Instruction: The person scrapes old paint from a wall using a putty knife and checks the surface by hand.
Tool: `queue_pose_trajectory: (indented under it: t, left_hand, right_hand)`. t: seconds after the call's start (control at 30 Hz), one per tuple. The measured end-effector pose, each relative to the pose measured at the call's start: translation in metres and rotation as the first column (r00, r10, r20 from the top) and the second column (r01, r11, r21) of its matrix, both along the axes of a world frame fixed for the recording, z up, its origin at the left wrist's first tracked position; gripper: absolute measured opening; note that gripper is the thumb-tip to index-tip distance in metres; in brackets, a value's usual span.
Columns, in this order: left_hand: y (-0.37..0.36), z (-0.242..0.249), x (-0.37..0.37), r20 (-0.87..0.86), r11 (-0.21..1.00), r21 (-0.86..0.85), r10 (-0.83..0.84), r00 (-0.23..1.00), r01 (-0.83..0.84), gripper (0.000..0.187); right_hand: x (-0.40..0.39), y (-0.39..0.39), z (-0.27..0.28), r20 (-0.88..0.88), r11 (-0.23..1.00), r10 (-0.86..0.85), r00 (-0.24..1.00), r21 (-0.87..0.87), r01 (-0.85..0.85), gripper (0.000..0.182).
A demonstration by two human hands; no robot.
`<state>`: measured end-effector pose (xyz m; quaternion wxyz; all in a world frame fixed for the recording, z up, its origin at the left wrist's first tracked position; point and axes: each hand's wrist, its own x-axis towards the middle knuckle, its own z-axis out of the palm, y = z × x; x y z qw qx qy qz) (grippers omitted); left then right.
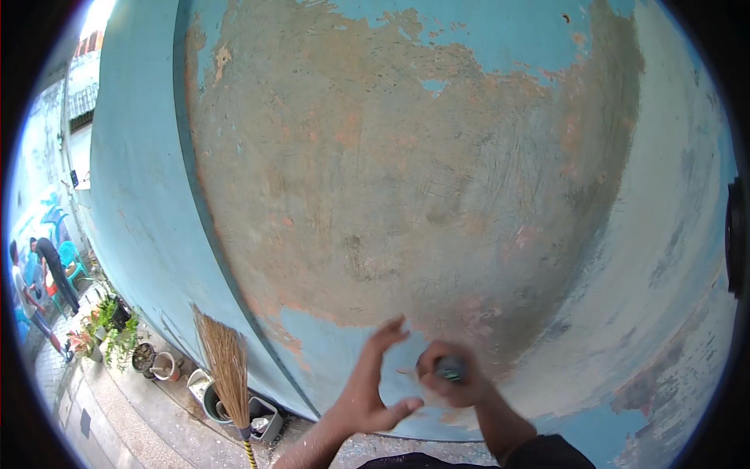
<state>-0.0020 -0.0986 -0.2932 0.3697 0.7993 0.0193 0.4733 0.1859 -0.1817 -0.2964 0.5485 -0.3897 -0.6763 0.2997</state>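
Low in front of the wall, my left hand (365, 399) is open, thumb and fingers spread apart with nothing between them. Beside it, my right hand (469, 388) is closed around a dark-handled tool (450, 368); only the rounded handle end shows, and the working end is hidden behind the fist. Both hands overlap the lower part of a wall with peeling light-blue paint (324, 323). Above them spreads a large bare grey-brown patch (406, 180) with scratches and orange-pink spots.
A straw broom (223, 359) leans at the lower left, near a grey bin (269, 422) and several plant pots (166, 367). A vertical wall ledge (205, 195) runs down the left. Whitish plaster (664, 195) covers the right side. People (51, 270) are by a turquoise chair (72, 258) far left.
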Motion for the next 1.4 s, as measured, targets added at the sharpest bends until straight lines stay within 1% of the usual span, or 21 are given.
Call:
queue_pose_trajectory:
  t: [0.03,0.1,0.13,0.2,0.3,0.37,0.47,0.5,0.57,0.63,0.7,0.73,0.8,0.87,0.93,1.0,1.1,1.2,1.3,1.37,1.4]
  left_hand:
    - [-0.01,-0.007,-0.003,-0.124,0.999,-0.031,-0.041,0.991,0.038,0.079]
    - [-0.024,-0.043,0.007,-0.23,0.958,-0.269,-0.16,0.96,0.096,0.068]
    - [-0.032,-0.056,0.011,-0.316,0.923,-0.385,-0.155,0.936,0.023,0.061]
    - [-0.043,-0.09,0.021,-0.306,0.925,-0.367,-0.021,0.952,-0.098,0.041]
    - [-0.062,-0.102,0.026,-0.37,0.879,-0.438,0.014,0.929,-0.188,0.036]
    - [-0.069,-0.102,0.035,-0.326,0.881,-0.397,0.124,0.937,-0.256,0.036]
    - [-0.081,-0.089,0.048,-0.167,0.8,-0.546,0.188,0.968,-0.25,0.028]
    - [-0.085,-0.086,0.055,-0.169,0.793,-0.548,0.206,0.964,-0.265,0.028]
    - [-0.095,-0.084,0.073,-0.03,0.796,-0.605,-0.017,0.999,-0.005,0.018]
    - [-0.102,-0.095,0.082,0.013,0.764,-0.644,-0.034,0.999,0.034,0.012]
    - [-0.105,-0.101,0.083,0.183,0.722,-0.691,0.132,0.974,0.032,0.012]
    - [-0.097,-0.103,0.079,0.118,0.681,-0.715,0.345,0.931,-0.162,0.019]
    - [-0.079,-0.057,0.061,0.456,0.531,-0.826,0.43,0.78,0.19,0.029]
    - [-0.051,0.009,0.037,0.672,0.806,-0.57,0.346,0.655,0.159,0.041]
    - [-0.043,0.098,0.019,0.805,0.896,-0.443,0.377,0.458,0.042,0.037]
    - [-0.022,0.169,-0.011,0.88,0.994,-0.104,0.111,0.463,-0.041,0.046]
    - [0.025,0.247,-0.054,0.953,0.99,0.143,-0.141,0.269,0.012,0.044]
    - [0.081,0.282,-0.036,0.972,0.998,0.017,-0.004,0.233,-0.056,0.038]
    - [0.085,0.277,0.012,0.953,0.989,-0.147,0.138,0.269,0.016,0.034]
    - [0.09,0.269,-0.021,0.967,0.995,0.024,-0.048,0.25,0.096,0.037]
    - [0.101,0.264,-0.054,0.928,0.909,0.214,-0.303,0.215,0.359,0.041]
  right_hand:
    - [-0.004,0.0,-0.024,0.048,0.975,-0.046,0.998,-0.214,0.055,0.016]
    - [-0.012,-0.003,-0.083,-0.207,0.897,-0.001,0.978,-0.432,-0.09,0.021]
    - [-0.013,-0.006,-0.103,-0.055,0.876,0.013,0.998,-0.481,-0.038,0.025]
    - [-0.013,-0.016,-0.14,0.156,0.833,0.066,0.986,-0.552,0.032,0.039]
    - [0.001,-0.023,-0.175,0.099,0.905,0.162,0.982,-0.412,-0.107,0.049]
    - [0.015,-0.034,-0.144,0.095,0.863,0.136,0.986,-0.5,-0.071,0.056]
    - [0.043,-0.039,-0.085,-0.063,0.588,0.281,0.958,-0.777,-0.224,0.05]
    - [0.048,-0.042,-0.09,-0.065,0.582,0.299,0.952,-0.778,-0.236,0.05]
    - [0.058,-0.048,-0.1,0.039,0.853,0.286,0.957,-0.466,-0.236,0.042]
    - [0.074,-0.056,-0.086,0.137,0.865,0.332,0.933,-0.438,-0.244,0.042]
    - [0.098,-0.055,-0.072,0.305,0.928,0.334,0.892,-0.271,-0.255,0.044]
    - [0.118,-0.054,-0.068,0.368,0.953,0.302,0.879,-0.139,-0.27,0.046]
    - [0.151,-0.067,-0.028,0.153,0.952,0.274,0.949,-0.186,-0.245,0.043]
    - [0.187,-0.07,-0.012,-0.109,0.94,0.325,0.939,-0.068,-0.334,0.05]
    - [0.214,-0.058,-0.009,-0.206,0.872,0.481,0.852,0.009,-0.49,0.051]
    - [0.217,-0.061,-0.003,-0.356,0.806,0.564,0.745,0.037,-0.591,0.05]
    - [0.219,-0.06,-0.006,-0.106,0.859,0.506,0.856,-0.034,-0.511,0.051]
    - [0.224,-0.061,0.0,0.046,0.808,0.576,0.816,-0.182,-0.561,0.052]
    - [0.222,-0.062,-0.006,-0.031,0.823,0.55,0.835,-0.153,-0.548,0.062]
    - [0.222,-0.059,-0.003,0.023,0.816,0.564,0.825,-0.169,-0.553,0.063]
    - [0.222,-0.056,-0.001,0.078,0.804,0.585,0.807,-0.188,-0.565,0.063]
